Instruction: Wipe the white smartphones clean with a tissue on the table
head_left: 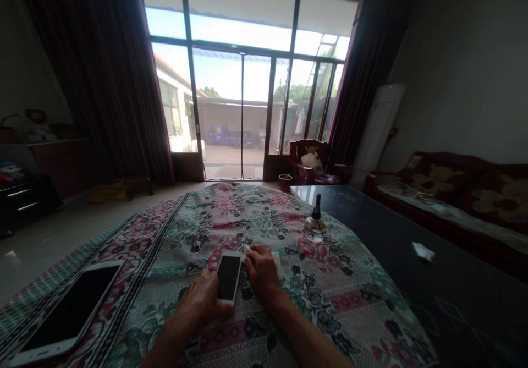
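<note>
A small white smartphone (pixel 229 276) with a dark screen lies on the floral cloth (pixel 338 280). My left hand (pixel 202 301) grips its lower left edge, fingers curled around it. My right hand (pixel 260 270) rests beside the phone's right edge, fingers closed over a white wipe or tissue (pixel 276 262) pressed against the cloth. A larger white phone (pixel 68 316) lies screen up at the lower left, apart from both hands.
A small glass bottle with a dark cap (pixel 315 222) stands on the cloth near the dark glossy table (pixel 412 230). A white scrap (pixel 423 251) lies on that table. A red sofa (pixel 466 192) runs along the right; glass doors (pixel 243 109) are ahead.
</note>
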Tool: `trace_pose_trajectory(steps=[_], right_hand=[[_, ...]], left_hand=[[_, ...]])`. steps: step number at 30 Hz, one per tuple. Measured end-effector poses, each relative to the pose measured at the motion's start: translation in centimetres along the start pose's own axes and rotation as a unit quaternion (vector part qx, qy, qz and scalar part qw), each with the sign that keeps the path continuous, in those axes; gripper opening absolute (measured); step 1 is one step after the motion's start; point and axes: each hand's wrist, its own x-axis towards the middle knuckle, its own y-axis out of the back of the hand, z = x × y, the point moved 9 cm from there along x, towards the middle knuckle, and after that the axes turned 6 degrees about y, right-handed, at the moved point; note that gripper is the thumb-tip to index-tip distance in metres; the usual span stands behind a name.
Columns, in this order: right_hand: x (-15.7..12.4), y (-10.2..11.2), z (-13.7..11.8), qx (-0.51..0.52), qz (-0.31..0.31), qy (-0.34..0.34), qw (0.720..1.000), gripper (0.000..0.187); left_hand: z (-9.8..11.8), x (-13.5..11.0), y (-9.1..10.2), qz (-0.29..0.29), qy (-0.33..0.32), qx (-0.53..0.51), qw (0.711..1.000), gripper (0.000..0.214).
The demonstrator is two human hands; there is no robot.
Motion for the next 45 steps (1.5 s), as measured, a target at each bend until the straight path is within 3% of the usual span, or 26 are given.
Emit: trace_pose_trajectory(steps=[7, 12, 23, 33, 40, 45], right_hand=[[0.5, -0.6, 0.2, -0.042, -0.027, 0.0, 0.999, 0.022], [0.2, -0.3, -0.2, -0.02, -0.034, 0.019, 0.999, 0.023], [-2.5, 0.8, -1.8, 0.035, -0.042, 0.079, 0.995, 0.022], [-4.6, 1.7, -4.7, 0.04, -0.049, 0.169, 0.984, 0.022], [-2.0, -0.7, -3.8, -0.028, -0.126, 0.135, 0.982, 0.019], [1.1, -1.9, -2.8, -0.058, -0.123, 0.098, 0.986, 0.019]], left_hand=[[1.4, 0.3, -0.9, 0.007, -0.008, -0.016, 1.0, 0.037], [0.8, 1.0, -1.5, 0.03, 0.006, -0.016, 0.999, 0.036], [0.3, 1.6, -2.0, 0.044, 0.0, -0.049, 0.998, 0.039], [0.2, 1.8, -2.2, 0.05, -0.018, -0.035, 0.998, 0.038], [0.7, 1.2, -1.4, 0.051, -0.005, -0.044, 0.998, 0.037], [0.6, 1.2, -1.3, 0.049, 0.005, -0.042, 0.998, 0.037]])
